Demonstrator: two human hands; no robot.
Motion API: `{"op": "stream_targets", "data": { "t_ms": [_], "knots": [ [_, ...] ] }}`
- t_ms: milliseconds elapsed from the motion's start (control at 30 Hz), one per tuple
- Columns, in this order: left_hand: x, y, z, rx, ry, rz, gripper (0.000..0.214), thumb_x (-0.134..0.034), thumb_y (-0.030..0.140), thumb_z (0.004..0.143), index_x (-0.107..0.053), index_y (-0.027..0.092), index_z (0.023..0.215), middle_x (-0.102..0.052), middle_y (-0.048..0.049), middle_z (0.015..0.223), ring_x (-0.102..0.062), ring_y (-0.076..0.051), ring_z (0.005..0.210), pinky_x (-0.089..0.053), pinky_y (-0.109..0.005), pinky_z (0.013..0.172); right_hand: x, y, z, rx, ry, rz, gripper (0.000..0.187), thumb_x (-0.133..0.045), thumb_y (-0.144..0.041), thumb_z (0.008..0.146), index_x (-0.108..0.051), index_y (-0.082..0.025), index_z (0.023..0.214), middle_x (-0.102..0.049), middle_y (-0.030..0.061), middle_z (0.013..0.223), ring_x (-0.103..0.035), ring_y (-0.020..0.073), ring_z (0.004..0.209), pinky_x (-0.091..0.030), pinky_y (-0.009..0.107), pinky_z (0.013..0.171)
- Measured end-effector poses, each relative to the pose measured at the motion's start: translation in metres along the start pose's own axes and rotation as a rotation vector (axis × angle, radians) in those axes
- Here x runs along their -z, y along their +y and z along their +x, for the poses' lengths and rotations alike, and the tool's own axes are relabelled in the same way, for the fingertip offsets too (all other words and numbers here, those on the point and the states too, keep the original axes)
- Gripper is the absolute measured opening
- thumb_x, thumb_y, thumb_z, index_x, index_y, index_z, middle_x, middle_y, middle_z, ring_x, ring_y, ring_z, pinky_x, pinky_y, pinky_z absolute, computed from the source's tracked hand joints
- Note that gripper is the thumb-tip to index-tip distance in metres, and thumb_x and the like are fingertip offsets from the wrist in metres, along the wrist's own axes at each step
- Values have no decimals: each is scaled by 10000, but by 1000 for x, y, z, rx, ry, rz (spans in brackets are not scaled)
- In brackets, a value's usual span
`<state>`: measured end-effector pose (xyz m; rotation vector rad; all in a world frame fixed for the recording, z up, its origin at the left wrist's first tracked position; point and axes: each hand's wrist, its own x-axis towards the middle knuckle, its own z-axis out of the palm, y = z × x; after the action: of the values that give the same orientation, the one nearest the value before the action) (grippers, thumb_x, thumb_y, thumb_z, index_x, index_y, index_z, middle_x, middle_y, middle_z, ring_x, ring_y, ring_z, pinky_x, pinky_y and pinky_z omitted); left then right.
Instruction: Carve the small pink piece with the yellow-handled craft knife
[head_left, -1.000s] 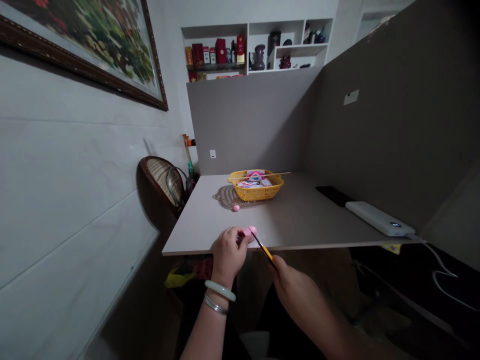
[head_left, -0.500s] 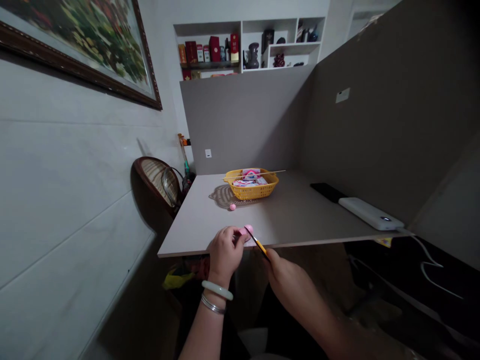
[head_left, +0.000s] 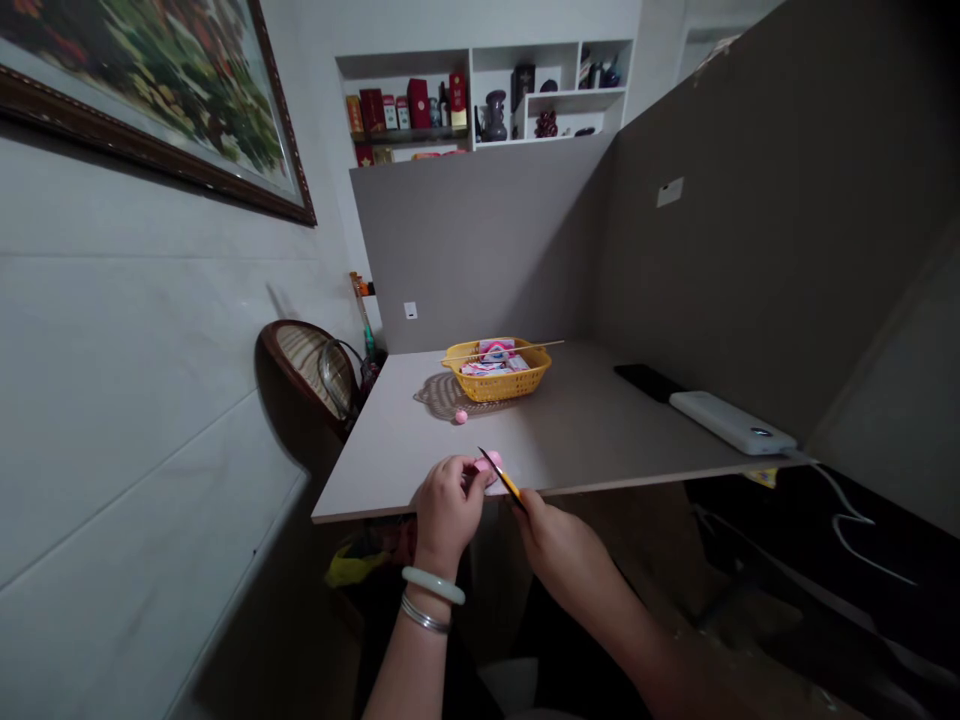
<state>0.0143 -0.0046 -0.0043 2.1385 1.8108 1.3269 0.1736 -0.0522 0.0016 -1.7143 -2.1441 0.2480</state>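
Note:
My left hand (head_left: 448, 508) is closed round a small pink lump (head_left: 491, 463) at the near edge of the grey table (head_left: 600, 430). My right hand (head_left: 553, 535) grips a yellow-handled knife (head_left: 504, 479); its dark blade rests against the pink lump. A bangle and a bracelet circle my left wrist. A second small pink ball (head_left: 461, 416) lies on the table further back, in front of a yellow basket (head_left: 497, 370).
The basket holds pink and white packets, and a thin wooden stick (head_left: 504, 350) lies across its rim. A white power bank (head_left: 731, 423) and a black phone (head_left: 646, 381) lie at the right. Grey partitions enclose the table at the back and right. A wooden chair (head_left: 300, 365) stands at the left.
The knife blade has slid further in over the pink lump as my right hand moved closer to my left. The view has drifted slightly to the right.

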Motion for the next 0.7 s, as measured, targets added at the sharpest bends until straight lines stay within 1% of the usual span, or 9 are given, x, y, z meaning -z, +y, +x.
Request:
{"op": "stream_targets", "data": {
  "t_ms": [67,167,267,400,467,567,633,700],
  "knots": [
    [0,-1,0,0,8,-1,176,-551,370,871,-615,206,878,-658,-29,853,-592,-168,783,-425,-276,700,0,-1,2,5,-2,-7,232,-298,-245,983,-525,-200,958,-706,55,791,-677,173,685,-222,243,503],
    [0,0,-1,-11,5,-20,174,-553,375,872,-616,213,885,-656,-20,850,-590,-158,787,-429,-268,711,-2,3,-8,-2,-9,31,218,-308,-237,978,-523,-206,978,-705,40,794,-676,174,686,-226,246,506],
    [1,1,-2,-12,0,-26,162,-557,366,870,-619,217,877,-655,-14,844,-586,-151,780,-429,-261,705,-1,5,-15,-11,-11,33,202,-323,-217,973,-522,-205,943,-705,36,790,-678,173,687,-225,249,510],
    [2,1,0,13,-8,-14,172,-549,366,868,-619,209,870,-657,-23,844,-588,-159,763,-429,-271,698,6,-3,0,16,2,-49,206,-318,-235,979,-513,-199,925,-711,56,791,-682,178,683,-204,257,496],
    [2,1,0,25,-9,-7,193,-541,381,871,-618,204,873,-660,-32,851,-595,-168,772,-430,-278,697,6,-4,4,27,10,-65,217,-305,-245,985,-505,-200,914,-710,60,790,-681,177,679,-206,257,493],
    [2,1,0,19,-13,-14,179,-539,365,875,-622,206,883,-663,-35,861,-603,-171,794,-434,-276,706,1,3,-5,41,9,-21,210,-305,-234,982,-507,-209,933,-706,43,790,-677,164,669,-231,248,497],
    [2,2,0,0,-14,-16,159,-544,352,875,-621,213,877,-662,-30,856,-602,-166,799,-433,-272,714,-1,9,-14,21,1,13,206,-317,-221,976,-514,-208,917,-703,37,781,-677,161,678,-247,242,505],
    [2,2,0,-15,-10,-11,143,-551,345,873,-618,218,871,-662,-22,849,-600,-162,792,-430,-266,708,0,9,-16,5,-5,23,204,-329,-217,972,-523,-204,910,-704,40,782,-677,161,687,-254,239,510]
  ]
}}
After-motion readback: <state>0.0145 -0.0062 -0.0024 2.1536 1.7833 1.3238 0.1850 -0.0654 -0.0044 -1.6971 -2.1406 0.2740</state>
